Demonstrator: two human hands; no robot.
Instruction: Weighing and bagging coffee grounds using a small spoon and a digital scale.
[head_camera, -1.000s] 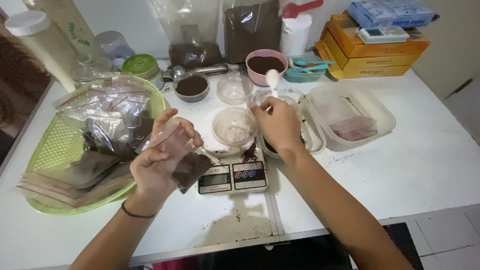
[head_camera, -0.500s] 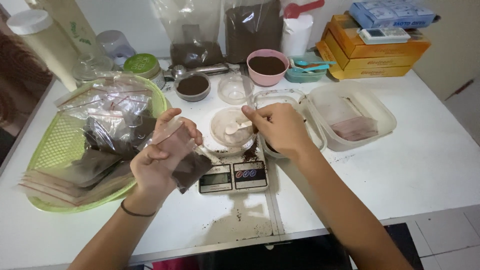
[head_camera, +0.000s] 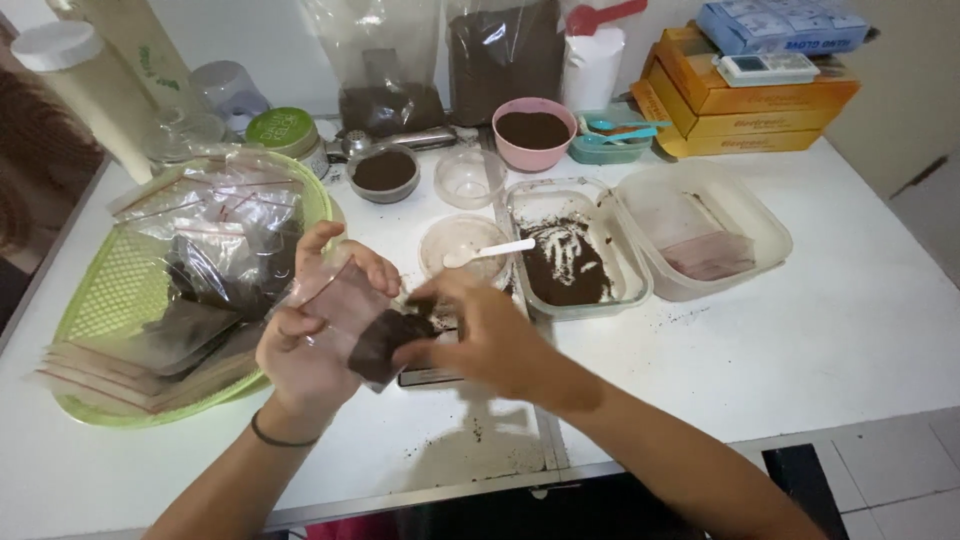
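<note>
At the packing table: my left hand (head_camera: 305, 345) cradles a small clear bag (head_camera: 365, 320) from behind, fingers curled round it so its mouth stays up, w/ dark powder settled at the bottom. My right hand (head_camera: 480, 335) pinches the bag's lower corner over the scale (head_camera: 430, 372) (mostly hidden); the spoon (head_camera: 490, 250) rests in the cup (head_camera: 462, 245) behind, parked within reach.

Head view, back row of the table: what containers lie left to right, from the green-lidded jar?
Green-lidded jar → grey bowl of dark powder → clear empty cup → pink bowl of dark powder → stacked orange boxes.
</note>
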